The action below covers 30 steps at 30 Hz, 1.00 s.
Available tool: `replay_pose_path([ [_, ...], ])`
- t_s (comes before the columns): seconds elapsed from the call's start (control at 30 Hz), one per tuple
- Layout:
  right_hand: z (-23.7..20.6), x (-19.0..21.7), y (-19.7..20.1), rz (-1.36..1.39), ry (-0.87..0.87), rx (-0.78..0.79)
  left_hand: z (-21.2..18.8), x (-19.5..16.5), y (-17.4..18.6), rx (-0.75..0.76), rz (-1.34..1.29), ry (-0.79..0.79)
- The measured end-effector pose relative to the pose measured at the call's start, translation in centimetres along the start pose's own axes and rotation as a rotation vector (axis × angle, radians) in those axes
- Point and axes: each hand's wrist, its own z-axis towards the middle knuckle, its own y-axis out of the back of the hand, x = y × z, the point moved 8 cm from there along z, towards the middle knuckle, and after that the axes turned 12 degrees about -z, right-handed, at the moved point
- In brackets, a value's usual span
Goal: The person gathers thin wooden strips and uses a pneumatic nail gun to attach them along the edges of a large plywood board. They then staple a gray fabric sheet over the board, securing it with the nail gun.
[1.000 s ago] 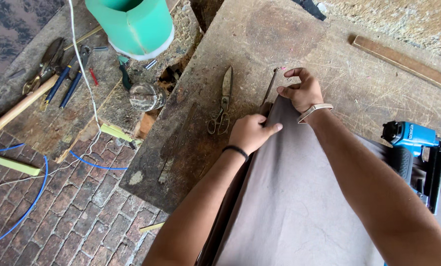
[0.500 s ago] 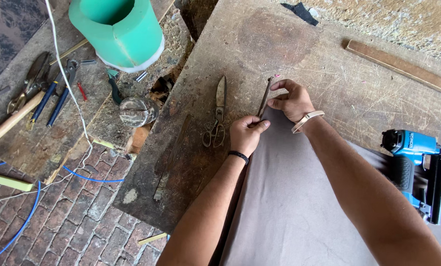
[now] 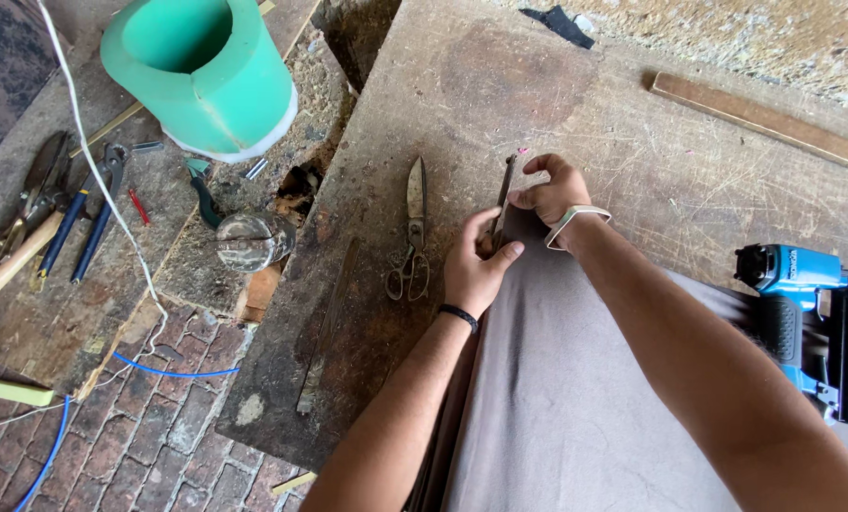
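Note:
A grey fabric sheet lies stretched over a thin dark strip on a worn wooden workbench. My left hand pinches the fabric's corner against the strip's lower part. Just beyond it, my right hand holds the fabric edge and the strip near its top end. A pair of old metal scissors rests shut on the bench just left of my left hand.
A blue nail gun sits at the right on the fabric. A wooden slat lies far right. Left of the bench stand a green cylinder, pliers, snips, a white cord and blue wire over brick floor.
Both hands have stayed at the fabric corner; my left hand has closed in beside the strip and my right hand has curled more tightly over its top end. The view has shifted slightly.

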Motion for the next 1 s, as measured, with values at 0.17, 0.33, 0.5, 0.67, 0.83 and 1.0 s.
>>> replay_pose_path([
  [0.17, 1.1, -1.4, -0.6, -0.11, -0.078, 0.094, 2.1, 0.6, -1.3, 0.487, 0.179, 0.055],
  [0.33, 1.5, -1.3, 0.5, -0.446, 0.131, 0.042, 3.1, 2.0, -0.5, 0.448, -0.017, 0.098],
  [0.5, -9.2, -5.4, 13.2, -0.705, 0.338, -0.574, 2.9, 4.0, -0.7, 0.359, -0.115, 0.116],
  [0.67, -19.7, -14.9, 22.3, -1.09, 0.072, -0.907, 2.9, 4.6, -1.4, 0.333, -0.198, 0.059],
  [0.83, -16.5, -19.9, 24.3, -0.708, -0.304, -0.617, 2.5, 4.8, -1.8, 0.375, -0.347, 0.134],
  [1.0, -17.5, -13.2, 23.2, -0.492, -0.111, -0.341, 2.2, 4.0, -1.5, 0.45, -0.271, 0.083],
])
